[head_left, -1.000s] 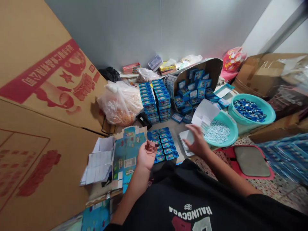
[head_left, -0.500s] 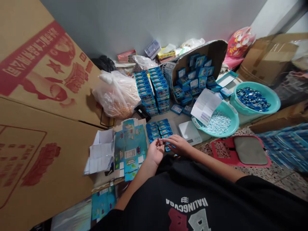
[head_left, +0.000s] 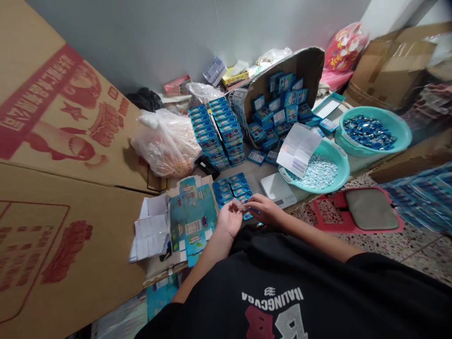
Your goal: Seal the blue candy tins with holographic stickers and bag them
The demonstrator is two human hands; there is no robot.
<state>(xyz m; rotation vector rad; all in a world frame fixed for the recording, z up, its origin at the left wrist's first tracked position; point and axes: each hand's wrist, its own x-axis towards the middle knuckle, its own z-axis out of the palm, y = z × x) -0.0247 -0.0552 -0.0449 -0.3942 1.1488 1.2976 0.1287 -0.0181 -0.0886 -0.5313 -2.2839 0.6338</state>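
Note:
My left hand [head_left: 229,220] is palm up near the table's front edge, its fingers curled about a small pale, thin piece [head_left: 239,204]. The fingertips of my right hand [head_left: 265,210] pinch that piece from the other side. What kind of thing it is, I cannot make out. Just beyond my hands lie two columns of small blue packs [head_left: 237,184], partly covered by the fingers. A white scale [head_left: 276,188] stands to the right of them. On the left is a flattened blue printed carton [head_left: 193,219].
Stacked blue boxes [head_left: 226,132] stand behind, beside a plastic bag [head_left: 169,141]. More blue boxes [head_left: 282,108] fill an open carton. A turquoise basin [head_left: 345,176] holds pale candies under a paper sheet [head_left: 300,148]; another basin [head_left: 402,139] holds blue shiny pieces. Large cardboard boxes [head_left: 45,188] rise at left.
The pale piece between my hands now shows more plainly, and the right fingertips have shifted slightly on it. The camera view has turned a little; the surrounding things look unmoved.

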